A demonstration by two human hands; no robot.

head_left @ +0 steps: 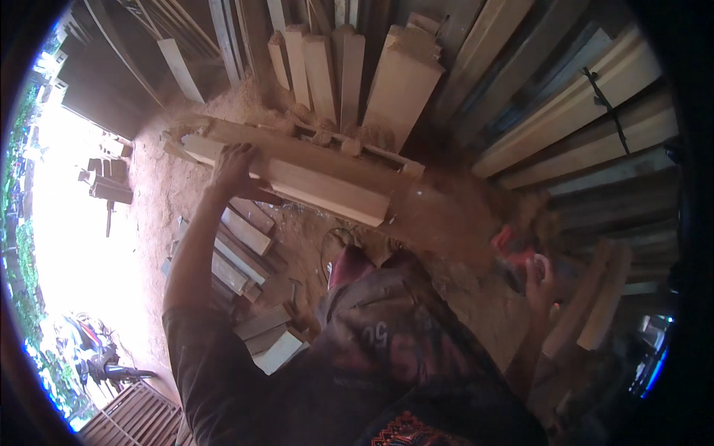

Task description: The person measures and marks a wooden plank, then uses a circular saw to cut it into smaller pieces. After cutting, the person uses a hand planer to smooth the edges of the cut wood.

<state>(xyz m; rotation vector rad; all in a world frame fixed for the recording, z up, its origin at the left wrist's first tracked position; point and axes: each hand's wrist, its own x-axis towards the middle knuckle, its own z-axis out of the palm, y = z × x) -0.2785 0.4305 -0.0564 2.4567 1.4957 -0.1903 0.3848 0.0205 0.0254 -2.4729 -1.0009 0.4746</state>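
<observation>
A squared length of pale wood point(327, 187) lies along a dusty wooden workbench point(312, 149) in front of me. My left hand point(236, 169) grips it near its left end, fingers over the top and thumb spread along the near side. Off to the right, away from the wood, my right hand point(539, 273) is closed around a red and dark hand-held power tool point(512, 249). Blur and dust hide the tool's exact kind and its underside.
Upright boards point(320, 70) and a wide plank point(405, 78) stand behind the bench. Long timbers point(580, 97) lean at the right. Cut pieces point(242, 249) and a hammer point(295, 292) lie on the sawdust-covered ground. A motorcycle point(93, 349) stands outside at the left.
</observation>
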